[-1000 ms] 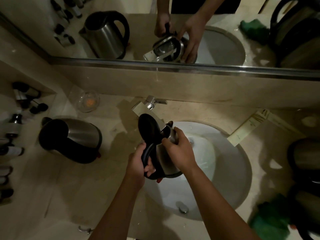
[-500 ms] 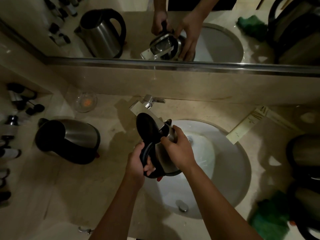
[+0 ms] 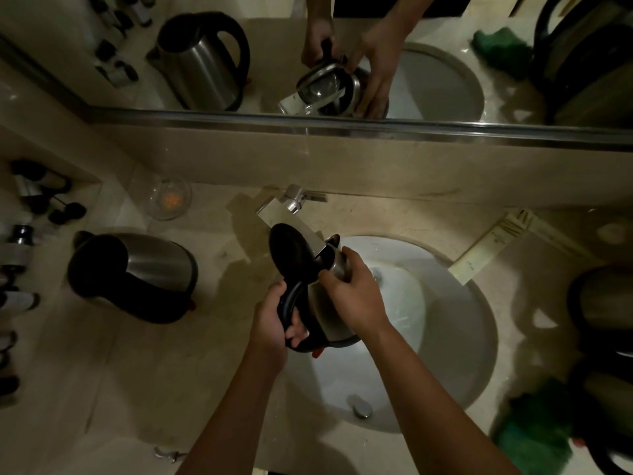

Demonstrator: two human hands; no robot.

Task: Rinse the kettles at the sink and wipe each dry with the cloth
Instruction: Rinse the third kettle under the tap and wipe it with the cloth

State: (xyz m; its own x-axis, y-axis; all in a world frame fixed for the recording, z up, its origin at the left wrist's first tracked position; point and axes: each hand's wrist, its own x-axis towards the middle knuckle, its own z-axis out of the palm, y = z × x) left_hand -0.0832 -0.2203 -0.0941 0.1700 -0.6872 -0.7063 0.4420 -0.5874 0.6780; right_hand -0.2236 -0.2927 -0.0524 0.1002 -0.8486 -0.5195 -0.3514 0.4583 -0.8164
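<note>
Over the left side of the white sink (image 3: pixel 455 337) I hold a steel kettle (image 3: pixel 320 303) with its black lid (image 3: pixel 291 252) flipped open, mouth up under the faucet spout (image 3: pixel 291 221). My left hand (image 3: pixel 274 320) grips its black handle. My right hand (image 3: pixel 352 293) is wrapped round the steel body near the rim. A second steel kettle (image 3: pixel 137 275) stands on the counter to the left. Two more kettles (image 3: pixel 606 303) sit at the right edge, partly cut off. A green cloth (image 3: pixel 534 437) lies at the lower right beside them.
Several small dark-capped bottles (image 3: pixel 30 200) line the far left of the counter. A glass dish (image 3: pixel 169 198) sits by the back wall. A paper packet (image 3: pixel 489 245) lies right of the sink. The mirror (image 3: pixel 342 63) above reflects the scene.
The kettle and both hands stay in nearly the same pose under the faucet; only the view has shifted slightly.
</note>
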